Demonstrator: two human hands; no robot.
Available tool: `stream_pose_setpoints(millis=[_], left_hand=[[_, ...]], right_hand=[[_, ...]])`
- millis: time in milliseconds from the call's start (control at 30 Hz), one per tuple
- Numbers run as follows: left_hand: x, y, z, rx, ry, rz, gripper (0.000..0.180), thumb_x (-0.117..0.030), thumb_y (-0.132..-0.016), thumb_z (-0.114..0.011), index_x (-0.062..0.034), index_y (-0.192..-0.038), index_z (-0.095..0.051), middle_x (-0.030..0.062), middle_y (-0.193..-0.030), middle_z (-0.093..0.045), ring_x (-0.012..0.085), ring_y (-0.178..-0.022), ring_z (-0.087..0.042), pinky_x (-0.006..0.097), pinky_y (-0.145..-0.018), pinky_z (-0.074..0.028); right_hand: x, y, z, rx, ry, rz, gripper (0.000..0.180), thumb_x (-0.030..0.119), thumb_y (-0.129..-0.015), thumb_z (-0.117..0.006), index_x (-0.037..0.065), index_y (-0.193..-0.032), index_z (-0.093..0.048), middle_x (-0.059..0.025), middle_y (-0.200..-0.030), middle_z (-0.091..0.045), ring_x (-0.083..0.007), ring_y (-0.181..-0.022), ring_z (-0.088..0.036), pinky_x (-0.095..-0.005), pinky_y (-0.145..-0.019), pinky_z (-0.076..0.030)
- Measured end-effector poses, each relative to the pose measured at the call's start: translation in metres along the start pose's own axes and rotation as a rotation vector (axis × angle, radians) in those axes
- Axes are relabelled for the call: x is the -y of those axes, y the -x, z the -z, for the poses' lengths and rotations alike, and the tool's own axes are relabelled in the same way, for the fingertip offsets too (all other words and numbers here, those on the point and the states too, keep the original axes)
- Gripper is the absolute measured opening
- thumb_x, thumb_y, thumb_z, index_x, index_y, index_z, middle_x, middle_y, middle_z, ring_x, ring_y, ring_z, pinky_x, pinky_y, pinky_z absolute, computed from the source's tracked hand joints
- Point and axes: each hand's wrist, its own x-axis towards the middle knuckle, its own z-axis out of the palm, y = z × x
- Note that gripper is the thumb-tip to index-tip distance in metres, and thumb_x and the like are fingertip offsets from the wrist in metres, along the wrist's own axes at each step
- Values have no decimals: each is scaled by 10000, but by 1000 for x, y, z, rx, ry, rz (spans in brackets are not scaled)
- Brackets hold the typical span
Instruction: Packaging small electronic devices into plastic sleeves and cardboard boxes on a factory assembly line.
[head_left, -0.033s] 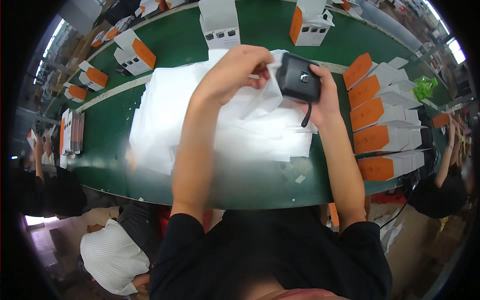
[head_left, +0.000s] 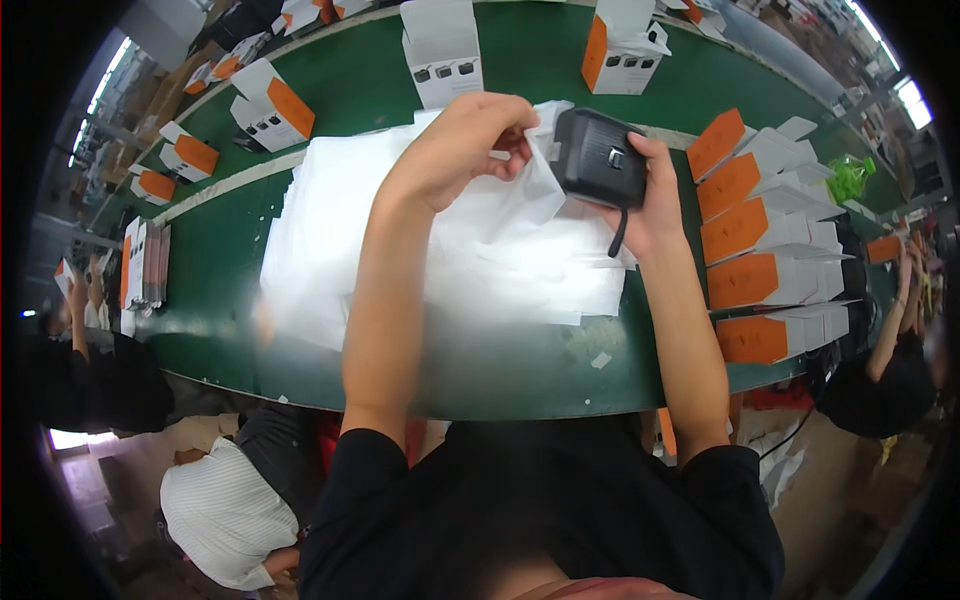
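My right hand (head_left: 656,208) grips a black boxy device (head_left: 602,160) with rounded edges, a small emblem on its face and a short black wrist strap (head_left: 618,234) hanging down. Its thumb lies over the device's right side. My left hand (head_left: 468,142) is bent in from the left, thumb and fingertips closed on the edge of a thin white bag (head_left: 541,186). That bag touches the left end of the device; whether any of the device is inside it cannot be seen. Beneath both hands spreads a pile of flat white bags (head_left: 330,220).
Orange-and-white cartons (head_left: 742,282) with raised flaps line the right side of the green table (head_left: 535,385). More open cartons (head_left: 442,60) stand along the far side. At the left is a stack of flattened cartons (head_left: 147,265). Co-workers (head_left: 232,510) are at both sides.
The black device has shifted very slightly right and down with my right hand, tilting a little. My left hand still pinches the white bag.
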Motion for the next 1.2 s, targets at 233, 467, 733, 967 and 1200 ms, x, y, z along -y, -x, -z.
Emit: stream_pose_setpoints(millis=[233, 467, 733, 967, 1200], left_hand=[[0, 4, -1, 119, -37, -60, 199, -244, -934, -606, -58, -876, -647, -3, -779, -555, 89, -660, -512, 246, -628, -474], [23, -10, -29, -116, -611, -243, 346, -294, -879, -625, 26, -757, -676, 128, -673, -668, 223, -640, -662, 346, -625, -523], [53, -11, -65, -385, -442, -645, 302, -229, -763, -602, 46, -675, -692, 309, -719, -642, 461, -704, -674, 513, -681, -553], [59, -42, -96, -415, -261, -493, 271, -168, -757, -625, 73, -812, -735, 292, -817, -700, 447, -789, -715, 483, -734, -586], [100, -75, -46, -529, 201, -220, 419, -281, -815, -657, 107, -962, -713, 329, -1060, -690, 431, -1020, -695, 469, -887, -565]], right_hand=[[-2, 6, 14, 137, 136, -15, 487, 442, -865, -669, 74, -1183, -645, -65, -1029, -705, -168, -913, -695, -291, -796, -562], [-11, 4, -5, -107, 443, 310, 360, 231, -936, -713, -27, -1168, -616, -59, -1028, -674, -120, -903, -658, -255, -810, -527], [23, 7, 29, -97, 680, 482, 347, 372, -1018, -586, 76, -1191, -643, -49, -1115, -692, -164, -1016, -646, -327, -862, -505], [45, 54, -35, -132, 917, 565, 553, 392, -1076, -431, -37, -1420, -485, -156, -1356, -578, -242, -1239, -548, -395, -1107, -373], [37, -15, -12, 142, 1038, 262, 551, 289, -1029, -599, -11, -1470, -463, -86, -1133, -667, -178, -970, -635, -339, -772, -540]])
